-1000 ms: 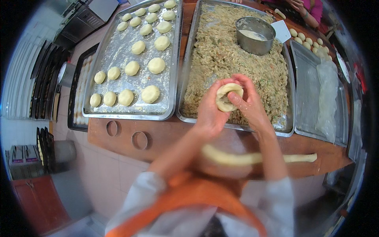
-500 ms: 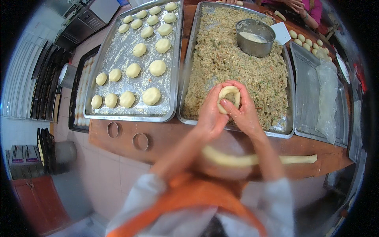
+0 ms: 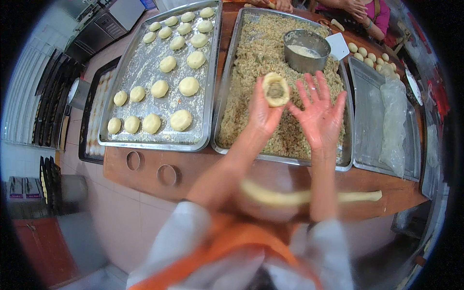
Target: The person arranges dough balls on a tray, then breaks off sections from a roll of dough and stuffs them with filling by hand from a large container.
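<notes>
Cupped in my left hand (image 3: pixel 263 108) is a pale dough wrapper (image 3: pixel 270 79), its rim raised around a greenish-brown filling (image 3: pixel 276 91). My right hand (image 3: pixel 319 113) is spread wide, palm up and wet-looking, with nothing in it, close beside the dough. Both hands hover over a large metal tray of crumbly filling (image 3: pixel 261 48). In that tray's far right part stands a round metal tin (image 3: pixel 307 60) with pale flour-like stuff inside, and a white scraper (image 3: pixel 338 46) leans beside it. A long dough rope (image 3: pixel 360 196) lies on the table under my forearms.
At left, a floured metal tray (image 3: pixel 140 116) carries several round dough cakes (image 3: pixel 189 86). Two metal rings (image 3: pixel 167 175) lie near the table's front edge. To the right are another metal tray (image 3: pixel 365 145) with a plastic bag (image 3: pixel 394 130) and several dough balls (image 3: pixel 369 62). Other people's hands (image 3: pixel 355 8) show at the far side.
My right hand has come off the dough and opened out to the right. My left hand has lifted the filled wrapper slightly farther from me, and its filling now shows.
</notes>
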{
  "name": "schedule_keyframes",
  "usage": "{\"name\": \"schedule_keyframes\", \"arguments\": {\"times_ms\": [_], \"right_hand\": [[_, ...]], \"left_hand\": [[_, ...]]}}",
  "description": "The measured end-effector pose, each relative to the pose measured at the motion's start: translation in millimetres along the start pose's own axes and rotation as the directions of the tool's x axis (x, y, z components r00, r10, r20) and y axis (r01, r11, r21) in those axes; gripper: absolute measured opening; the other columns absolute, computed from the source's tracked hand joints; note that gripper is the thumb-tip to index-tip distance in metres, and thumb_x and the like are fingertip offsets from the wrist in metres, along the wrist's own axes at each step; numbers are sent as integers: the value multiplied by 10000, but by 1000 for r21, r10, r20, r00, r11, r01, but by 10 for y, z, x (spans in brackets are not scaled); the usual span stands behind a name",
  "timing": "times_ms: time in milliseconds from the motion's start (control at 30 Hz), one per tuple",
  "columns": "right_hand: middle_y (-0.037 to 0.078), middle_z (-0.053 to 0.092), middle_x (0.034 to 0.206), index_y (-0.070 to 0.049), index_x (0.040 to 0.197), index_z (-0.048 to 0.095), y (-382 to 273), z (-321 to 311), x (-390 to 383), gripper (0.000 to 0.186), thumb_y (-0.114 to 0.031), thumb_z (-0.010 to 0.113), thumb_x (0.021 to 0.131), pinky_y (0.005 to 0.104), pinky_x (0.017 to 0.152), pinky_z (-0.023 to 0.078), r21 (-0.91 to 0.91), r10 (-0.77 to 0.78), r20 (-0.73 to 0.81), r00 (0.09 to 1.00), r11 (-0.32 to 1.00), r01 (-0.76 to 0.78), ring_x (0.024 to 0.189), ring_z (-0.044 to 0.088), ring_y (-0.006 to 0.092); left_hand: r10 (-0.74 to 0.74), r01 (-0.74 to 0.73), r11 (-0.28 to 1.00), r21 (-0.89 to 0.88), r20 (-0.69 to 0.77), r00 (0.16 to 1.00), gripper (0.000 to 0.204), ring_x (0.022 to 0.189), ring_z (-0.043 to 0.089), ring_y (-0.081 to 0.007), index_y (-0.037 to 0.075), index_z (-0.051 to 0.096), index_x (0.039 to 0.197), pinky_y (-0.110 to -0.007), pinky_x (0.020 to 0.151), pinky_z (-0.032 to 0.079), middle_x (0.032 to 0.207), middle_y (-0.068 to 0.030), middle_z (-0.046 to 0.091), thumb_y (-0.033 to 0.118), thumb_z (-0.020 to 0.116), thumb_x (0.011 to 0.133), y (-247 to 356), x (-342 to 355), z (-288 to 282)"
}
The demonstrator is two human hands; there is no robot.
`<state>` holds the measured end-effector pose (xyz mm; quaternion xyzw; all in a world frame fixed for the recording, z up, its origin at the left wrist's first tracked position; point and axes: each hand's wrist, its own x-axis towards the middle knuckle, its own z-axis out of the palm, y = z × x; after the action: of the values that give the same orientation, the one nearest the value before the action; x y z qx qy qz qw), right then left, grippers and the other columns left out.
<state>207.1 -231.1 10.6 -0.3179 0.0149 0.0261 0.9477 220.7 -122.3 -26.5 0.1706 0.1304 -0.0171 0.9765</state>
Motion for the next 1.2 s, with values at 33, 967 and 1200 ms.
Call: {"name": "schedule_keyframes", "arguments": {"times_ms": [33, 967, 1200], "right_hand": [[143, 313, 1325, -51, 1316, 291, -46, 35, -12, 684, -569, 292, 868, 415, 1026, 275, -24, -75, -39, 996, 997, 74, 1250, 282, 271], [158, 337, 1338, -37, 1266, 354, 171, -144, -664, 753, -117, 740, 625, 376, 978, 337, -854, 179, 516, 838, 183, 487, 1226, 356, 286], [135, 476, 1163, -41, 1177, 430, 70, 234, -799, 625, -110, 714, 624, 402, 988, 320, -667, 272, 712, 647, -24, 744, 1107, 454, 298]], "left_hand": [[17, -17, 1000, -2, -8, 1000, 266, 871, 551, -174, 66, 508, 965, -352, 785, 482, 932, -65, 559, 316, 443, 907, 32, -24, 18], [-441, 433, 847, 308, -47, 896, 486, 1034, 526, -205, 74, 448, 1143, -370, 903, 439, 1121, -86, 514, 457, 241, 928, 503, -1051, 10], [-368, 114, 726, 678, 243, 897, 406, 1067, 478, -147, 23, 362, 1236, -312, 898, 417, 1134, -52, 487, 73, 498, 857, 507, -1307, -228]]}}
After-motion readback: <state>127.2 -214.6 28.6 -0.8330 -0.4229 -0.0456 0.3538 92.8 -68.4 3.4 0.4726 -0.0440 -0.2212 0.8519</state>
